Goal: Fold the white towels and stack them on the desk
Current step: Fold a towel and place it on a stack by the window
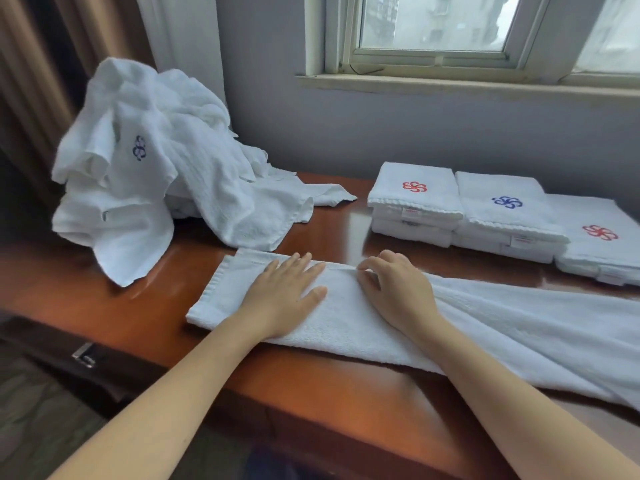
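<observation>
A long white towel [485, 327], folded lengthwise, lies across the wooden desk [166, 265] and runs off to the right. My left hand [287, 292] presses flat on its left part with straight fingers. My right hand [391, 285] rests just beside it, fingers curled and pinching the towel's far edge. A heap of unfolded white towels [166, 174] rises at the back left. Three stacks of folded towels stand at the back right: one with a red emblem [415, 202], one with a blue emblem [505, 216], one with a red emblem [602, 244].
A grey wall and a window sill [450, 84] stand behind the desk. Brown curtains [41, 81] hang at the left. A drawer handle [85, 355] shows under the desk's left front edge, with floor below.
</observation>
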The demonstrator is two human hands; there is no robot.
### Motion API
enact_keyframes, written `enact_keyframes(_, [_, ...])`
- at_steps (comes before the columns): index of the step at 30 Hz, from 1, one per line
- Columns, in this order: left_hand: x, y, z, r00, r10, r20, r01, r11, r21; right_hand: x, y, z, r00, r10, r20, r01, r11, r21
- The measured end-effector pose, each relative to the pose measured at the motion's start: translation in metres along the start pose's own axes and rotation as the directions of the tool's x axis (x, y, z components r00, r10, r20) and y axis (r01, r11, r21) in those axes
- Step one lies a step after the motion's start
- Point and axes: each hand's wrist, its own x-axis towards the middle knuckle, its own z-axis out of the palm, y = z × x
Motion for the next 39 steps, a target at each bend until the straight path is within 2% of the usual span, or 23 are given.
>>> enact_keyframes(10, [-0.062, -0.088, -0.016, 0.997, -0.072, 0.016, 0.072, 0.997, -0.012, 0.001, -0.096, 0.035, 0.998, -0.055, 0.028, 0.054, 0.997, 0.052])
enact_keyframes(14, [-0.063, -0.089, -0.019, 0.996, -0.087, 0.034, 0.088, 0.996, -0.026, -0.001, -0.099, 0.03, 0.998, -0.036, 0.05, 0.032, 0.997, 0.07])
enact_keyframes(17, [-0.06, -0.073, -0.019, 0.993, -0.115, -0.02, 0.112, 0.989, -0.095, -0.01, -0.086, 0.014, 0.991, -0.031, 0.126, 0.028, 0.999, 0.032])
enact_keyframes(21, [-0.057, -0.022, -0.017, 0.993, -0.014, -0.12, -0.014, 0.974, -0.224, -0.04, -0.048, -0.017, 0.99, 0.008, 0.141, -0.006, 1.0, -0.018])
enact_keyframes(26, [-0.053, 0.055, -0.008, 0.955, 0.193, -0.224, -0.254, 0.923, -0.288, -0.099, 0.001, -0.055, 0.997, 0.067, 0.033, -0.066, 0.997, -0.041])
enact_keyframes(31, [-0.047, 0.116, 0.003, 0.914, 0.339, -0.223, -0.392, 0.88, -0.269, -0.141, 0.031, -0.079, 0.995, 0.072, -0.064, -0.077, 0.993, -0.085])
enact_keyframes(34, [-0.045, 0.139, 0.01, 0.896, 0.379, -0.231, -0.434, 0.86, -0.269, -0.161, 0.041, -0.089, 0.991, 0.065, -0.117, -0.072, 0.996, -0.054])
enact_keyframes(39, [-0.041, 0.176, 0.016, 0.859, 0.462, -0.219, -0.507, 0.825, -0.249, -0.191, 0.057, -0.11, 0.986, 0.165, -0.031, -0.166, 0.986, -0.03])
